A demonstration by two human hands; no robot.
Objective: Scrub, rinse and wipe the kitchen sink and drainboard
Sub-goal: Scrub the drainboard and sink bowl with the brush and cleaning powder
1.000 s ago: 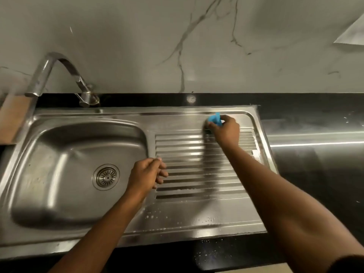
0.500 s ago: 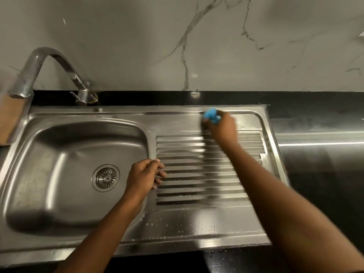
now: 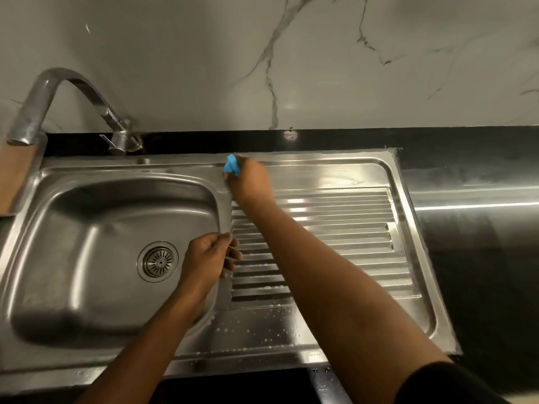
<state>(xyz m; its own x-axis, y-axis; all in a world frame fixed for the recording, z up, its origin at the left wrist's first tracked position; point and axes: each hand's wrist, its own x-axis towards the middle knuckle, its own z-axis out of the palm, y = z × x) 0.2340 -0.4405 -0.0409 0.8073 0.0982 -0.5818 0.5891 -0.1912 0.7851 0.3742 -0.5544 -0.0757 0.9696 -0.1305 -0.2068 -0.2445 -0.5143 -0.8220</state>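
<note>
The stainless steel sink (image 3: 96, 217) has a round drain (image 3: 158, 261) in its basin, and the ribbed drainboard (image 3: 344, 228) lies to its right. My right hand (image 3: 250, 182) grips a blue scrubber (image 3: 232, 164) and presses it on the back edge of the drainboard, near the basin's far right corner. My left hand (image 3: 208, 258) hovers at the basin's right rim with its fingers loosely curled, holding nothing. Soapy droplets dot the front of the drainboard (image 3: 256, 330).
A curved metal tap (image 3: 58, 94) rises behind the basin at the back left. A wooden board (image 3: 17, 176) leans at the left edge. Black countertop (image 3: 478, 258) runs to the right, and a marble wall (image 3: 291, 53) stands behind.
My right hand has slid the blue scrubber left along the back of the drainboard toward the basin corner. My left hand has stayed at the basin's right rim.
</note>
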